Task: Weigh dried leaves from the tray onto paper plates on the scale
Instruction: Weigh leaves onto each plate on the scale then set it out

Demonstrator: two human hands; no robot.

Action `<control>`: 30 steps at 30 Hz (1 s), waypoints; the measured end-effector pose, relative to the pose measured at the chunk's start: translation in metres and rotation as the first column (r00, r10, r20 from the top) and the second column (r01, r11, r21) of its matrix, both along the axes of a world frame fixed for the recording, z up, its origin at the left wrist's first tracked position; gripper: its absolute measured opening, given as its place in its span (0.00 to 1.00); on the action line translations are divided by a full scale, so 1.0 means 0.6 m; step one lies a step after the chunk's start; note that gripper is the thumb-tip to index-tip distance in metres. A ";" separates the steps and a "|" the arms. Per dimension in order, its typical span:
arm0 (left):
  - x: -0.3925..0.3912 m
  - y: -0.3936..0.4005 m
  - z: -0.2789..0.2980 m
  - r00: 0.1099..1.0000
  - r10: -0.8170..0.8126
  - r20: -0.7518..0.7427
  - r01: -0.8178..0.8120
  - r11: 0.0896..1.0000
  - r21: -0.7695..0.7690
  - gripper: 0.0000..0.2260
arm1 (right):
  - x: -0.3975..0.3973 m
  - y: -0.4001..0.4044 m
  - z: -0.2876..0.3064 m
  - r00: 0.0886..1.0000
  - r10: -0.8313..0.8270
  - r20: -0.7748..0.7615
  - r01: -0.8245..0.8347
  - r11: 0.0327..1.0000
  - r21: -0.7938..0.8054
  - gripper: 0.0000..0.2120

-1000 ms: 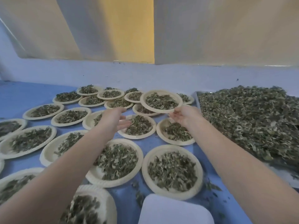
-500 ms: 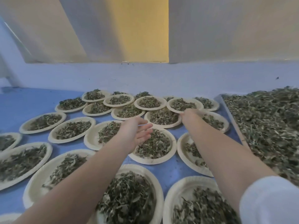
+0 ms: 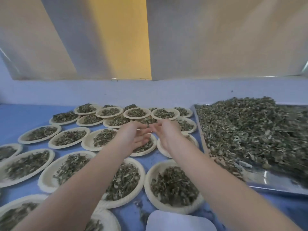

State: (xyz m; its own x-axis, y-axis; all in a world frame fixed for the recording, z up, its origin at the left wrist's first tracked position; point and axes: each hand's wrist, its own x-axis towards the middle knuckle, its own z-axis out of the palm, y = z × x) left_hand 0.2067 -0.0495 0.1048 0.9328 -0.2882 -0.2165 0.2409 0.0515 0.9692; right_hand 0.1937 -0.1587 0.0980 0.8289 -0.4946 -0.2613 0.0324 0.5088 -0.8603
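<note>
We see both arms reaching out over a blue table [image 3: 25,117] covered with paper plates [image 3: 71,138], each holding a small heap of dried leaves [image 3: 173,185]. The left hand [image 3: 133,136] is spread, palm turned inward, fingers straight and holding nothing. The right hand [image 3: 166,134] hangs just beside it with fingers loosely extended, its fingertips almost meeting the left's above the middle plates; it holds nothing that we can make out. On the right, a metal tray [image 3: 273,182] is piled with loose leaves. A white scale platform [image 3: 180,221] shows at the near edge.
</note>
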 end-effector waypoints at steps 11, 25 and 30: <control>-0.304 -0.086 0.014 0.839 -0.302 0.453 0.097 0.902 0.421 0.10 | -0.360 -0.040 0.050 0.988 -0.067 -0.142 -0.150 -0.119 -0.981 0.13; -0.502 -0.349 -0.039 0.643 -0.609 0.464 0.271 0.748 0.606 0.10 | -0.645 -0.308 0.024 0.665 -0.649 -0.370 -0.634 -0.228 -0.739 0.16; -0.499 -0.358 -0.054 0.764 -0.510 0.395 0.342 0.839 0.422 0.26 | -0.656 -0.368 0.002 0.611 -0.617 -0.496 -0.612 0.030 -0.790 0.19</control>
